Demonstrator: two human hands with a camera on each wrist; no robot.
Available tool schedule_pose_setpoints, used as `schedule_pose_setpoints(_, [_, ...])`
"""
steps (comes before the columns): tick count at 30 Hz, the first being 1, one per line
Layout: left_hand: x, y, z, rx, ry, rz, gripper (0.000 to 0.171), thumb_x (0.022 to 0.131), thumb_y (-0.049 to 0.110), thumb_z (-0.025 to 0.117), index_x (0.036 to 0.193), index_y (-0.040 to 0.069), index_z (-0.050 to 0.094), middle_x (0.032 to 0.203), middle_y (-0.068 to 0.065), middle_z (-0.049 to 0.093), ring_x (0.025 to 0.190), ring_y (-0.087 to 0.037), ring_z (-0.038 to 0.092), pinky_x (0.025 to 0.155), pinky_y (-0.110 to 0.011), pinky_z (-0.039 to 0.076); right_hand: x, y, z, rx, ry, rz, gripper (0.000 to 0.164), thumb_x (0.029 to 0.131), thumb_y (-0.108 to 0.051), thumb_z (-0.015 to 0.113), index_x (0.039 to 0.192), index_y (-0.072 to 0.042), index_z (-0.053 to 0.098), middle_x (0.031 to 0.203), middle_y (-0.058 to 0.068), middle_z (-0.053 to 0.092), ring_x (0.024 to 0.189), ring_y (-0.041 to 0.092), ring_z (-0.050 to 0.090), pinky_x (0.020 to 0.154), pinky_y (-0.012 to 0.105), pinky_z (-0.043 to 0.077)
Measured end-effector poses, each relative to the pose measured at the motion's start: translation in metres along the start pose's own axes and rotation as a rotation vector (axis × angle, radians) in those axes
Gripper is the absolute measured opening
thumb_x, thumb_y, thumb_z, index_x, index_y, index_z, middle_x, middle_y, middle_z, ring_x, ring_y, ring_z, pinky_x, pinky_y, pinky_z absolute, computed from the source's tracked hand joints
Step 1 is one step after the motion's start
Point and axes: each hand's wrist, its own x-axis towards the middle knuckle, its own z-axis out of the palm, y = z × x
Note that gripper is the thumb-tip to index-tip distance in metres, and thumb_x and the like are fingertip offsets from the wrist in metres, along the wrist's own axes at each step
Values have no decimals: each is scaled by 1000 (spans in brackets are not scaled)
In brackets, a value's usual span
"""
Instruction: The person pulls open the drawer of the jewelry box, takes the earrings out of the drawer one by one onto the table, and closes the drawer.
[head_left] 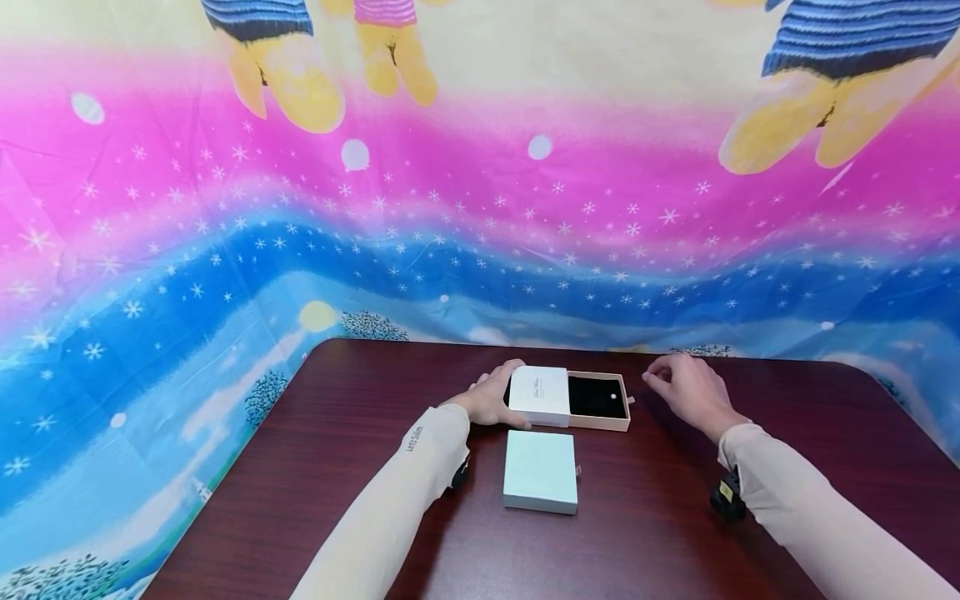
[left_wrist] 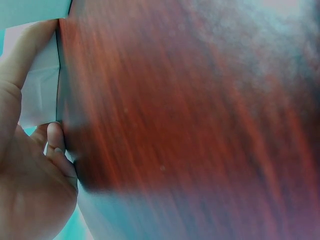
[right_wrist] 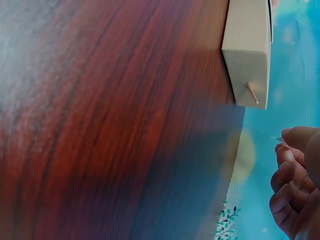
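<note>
A white jewellery box sleeve (head_left: 538,396) lies on the table with its drawer (head_left: 600,424) slid out to the right. Inside the drawer is a black padded insert (head_left: 588,397) bearing one small white stud (head_left: 613,397). My left hand (head_left: 487,400) grips the sleeve from its left end, thumb along the near side and fingers at the far side. To the right of the drawer, apart from it, my right hand (head_left: 692,390) is raised. Between its thumb and index finger it pinches a tiny earring (right_wrist: 275,138), of which mainly a thin metal pin shows.
A closed mint-green box (head_left: 540,469) with a small ribbon tab lies in front of the white one. The dark red wooden table (head_left: 645,517) ends at the back against a colourful printed cloth (head_left: 480,208). A short ribbon tab (right_wrist: 252,93) sticks out of the drawer's end.
</note>
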Motion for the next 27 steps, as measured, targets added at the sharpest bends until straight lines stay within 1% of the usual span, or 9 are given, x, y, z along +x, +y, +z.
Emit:
schedule_pose_setpoints(10, [1,1,0,4,-4,-4,105,81,36,85,160,18,18,149,-9,44,124,-28,41,110,-48,32,-2,11,5,-10,-3,3,20,95,-26,66,100,-9,76,82,3,74,72,18,64,56,34,43])
schedule_pose_setpoints(27, [-1,1,-1,-8,-9,-9,107,79,39,86,160,20,18,149,-9,44,127,-29,41,111,-48,32,-3,15,8,-1,-45,28,20,96,-24,66,102,-8,76,85,5,75,73,18,65,58,34,45])
